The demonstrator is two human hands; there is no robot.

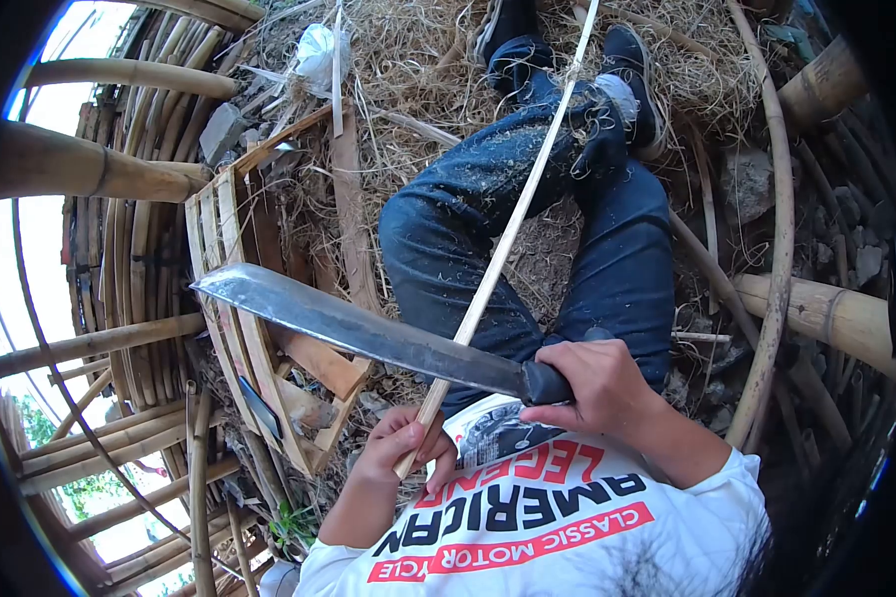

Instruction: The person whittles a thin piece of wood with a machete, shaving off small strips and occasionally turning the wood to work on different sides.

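My right hand (602, 388) is wrapped round the black handle of a machete (368, 333). Its wide, curved blade points to the left and lies across a long, pale bamboo strip (513, 224). Near the strip's lower end, my left hand (403, 443) grips it with the fingers closed. From there the strip runs up over my legs to the top edge of the view. The blade crosses the strip a little above my left hand; whether its edge is cutting in cannot be made out.
My outstretched legs (448, 219) in dark jeans lie on ground strewn with shavings (408, 60). At left stands a slatted wooden crate (231, 298) with a dark flat object (260, 408) on it. Bamboo poles (100, 164) frame the left side; more poles (826, 318) lie right.
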